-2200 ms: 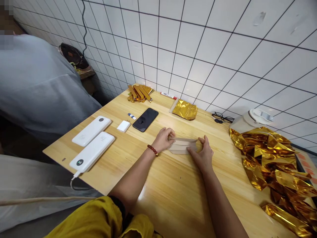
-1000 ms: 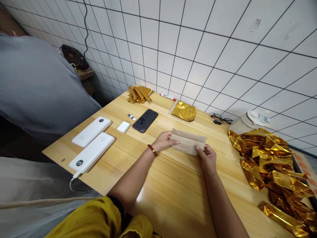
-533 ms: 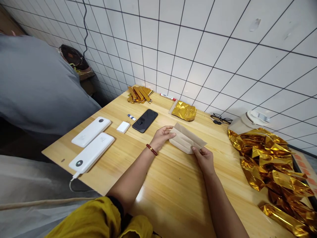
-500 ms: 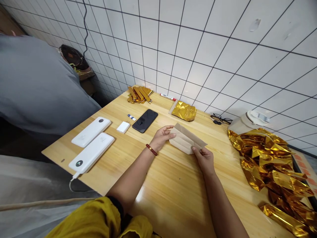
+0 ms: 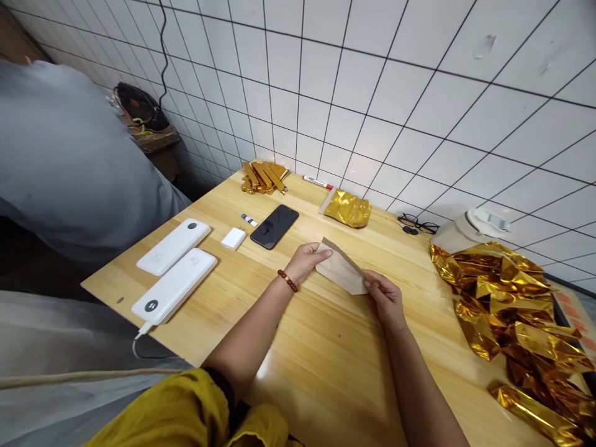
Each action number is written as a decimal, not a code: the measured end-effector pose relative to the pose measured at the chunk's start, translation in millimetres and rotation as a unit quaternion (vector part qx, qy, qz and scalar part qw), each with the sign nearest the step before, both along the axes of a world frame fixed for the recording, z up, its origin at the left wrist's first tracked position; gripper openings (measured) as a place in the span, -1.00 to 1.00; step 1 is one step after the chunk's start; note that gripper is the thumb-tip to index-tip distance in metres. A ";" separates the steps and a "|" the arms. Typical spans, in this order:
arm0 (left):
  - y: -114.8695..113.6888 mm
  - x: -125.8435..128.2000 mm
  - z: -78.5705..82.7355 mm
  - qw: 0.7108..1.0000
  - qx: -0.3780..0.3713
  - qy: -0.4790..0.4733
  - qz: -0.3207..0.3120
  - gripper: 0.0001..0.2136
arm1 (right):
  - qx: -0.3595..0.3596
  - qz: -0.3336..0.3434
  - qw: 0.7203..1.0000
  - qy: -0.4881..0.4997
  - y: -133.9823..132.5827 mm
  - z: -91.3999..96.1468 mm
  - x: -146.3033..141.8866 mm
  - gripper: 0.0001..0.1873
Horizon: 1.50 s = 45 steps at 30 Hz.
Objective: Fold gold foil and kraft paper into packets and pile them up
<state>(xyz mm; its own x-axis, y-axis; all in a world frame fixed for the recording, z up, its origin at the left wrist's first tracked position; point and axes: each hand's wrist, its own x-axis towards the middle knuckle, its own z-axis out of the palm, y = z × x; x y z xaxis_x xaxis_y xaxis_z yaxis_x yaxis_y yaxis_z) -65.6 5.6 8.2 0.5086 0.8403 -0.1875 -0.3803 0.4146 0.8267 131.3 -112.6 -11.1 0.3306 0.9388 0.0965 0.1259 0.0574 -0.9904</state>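
Observation:
A folded piece of brown paper [image 5: 341, 271] is held above the wooden table between my two hands. My left hand [image 5: 308, 261], with a red bead bracelet at the wrist, pinches its left end between thumb and fingers. At the right end, my right hand [image 5: 384, 298] grips the paper's corner, thumb in front. A narrow darker strip shows along the paper's upper edge. Beyond the paper lies a flat gold foil piece [image 5: 348, 208] with a paper edge. A black phone [image 5: 274, 226] lies to the left of it.
Two white power banks [image 5: 174, 285], a white charger [image 5: 233, 238] and gold strips [image 5: 264, 177] lie left and back. Crumpled gold foil [image 5: 507, 304] covers the right side, by a white lidded container [image 5: 468, 228]. Glasses [image 5: 416, 224] and a marker [image 5: 317, 182] lie near the tiled wall. A person in grey [image 5: 79, 155] is at left.
The paper's raised upper flap has come down, leaving a narrow strip, and its face looks flatter. Both hands keep hold of its ends. The person in grey has shifted slightly.

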 end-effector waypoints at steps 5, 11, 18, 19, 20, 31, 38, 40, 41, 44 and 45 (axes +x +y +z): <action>-0.4 0.4 2.2 1.000 0.015 0.002 0.024 -0.60 | 0.022 0.013 0.998 0.063 0.0 -3.6 2.1 -0.68; 0.8 -1.5 -0.4 1.000 0.006 0.023 0.007 -0.55 | 0.000 -0.007 0.999 0.047 1.4 1.9 -4.4 -0.22; 0.7 -0.2 -2.0 0.999 0.025 0.039 0.022 -0.58 | 0.011 0.038 0.998 0.054 -0.6 -6.6 -0.9 -0.65; 0.9 0.1 -3.0 0.998 0.032 0.046 0.032 -0.59 | 0.020 0.043 0.998 0.047 -1.0 -6.1 -0.5 -0.63; 1.2 0.3 -4.2 0.997 0.040 0.054 0.043 -0.59 | 0.027 0.048 0.998 0.038 -1.3 -4.8 -0.5 -0.60; 5.0 2.5 -3.5 0.991 0.011 0.013 0.134 -0.48 | 0.027 0.097 0.994 -0.048 0.5 4.4 -7.1 -0.77; -2.8 3.7 5.5 0.993 -0.030 -0.112 0.036 -0.46 | 0.037 0.151 0.982 -0.112 -0.8 11.1 -8.5 -0.49; -6.1 6.3 5.8 0.994 -0.041 -0.092 0.034 -0.53 | 0.043 0.166 0.977 -0.123 -1.4 12.6 -10.7 -0.49; -7.2 7.5 5.5 0.995 -0.051 -0.080 0.042 -0.56 | 0.045 0.171 0.976 -0.124 -1.6 12.2 -11.4 -0.52; -8.3 9.6 4.0 0.993 -0.076 -0.061 0.064 -0.61 | 0.037 0.145 0.986 -0.076 -1.4 6.8 -11.4 -0.69; -8.5 10.0 3.4 0.993 -0.080 -0.056 0.065 -0.61 | 0.030 0.122 0.991 -0.047 -1.0 4.6 -10.9 -0.73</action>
<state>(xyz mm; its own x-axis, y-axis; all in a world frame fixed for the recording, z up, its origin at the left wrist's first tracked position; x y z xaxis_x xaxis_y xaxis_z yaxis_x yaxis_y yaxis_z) -55.6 -2.9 11.6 0.4236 0.8641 -0.2717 -0.5248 0.4786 0.7040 120.4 -113.5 -6.5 0.0813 0.9812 0.1748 0.1923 0.1566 -0.9688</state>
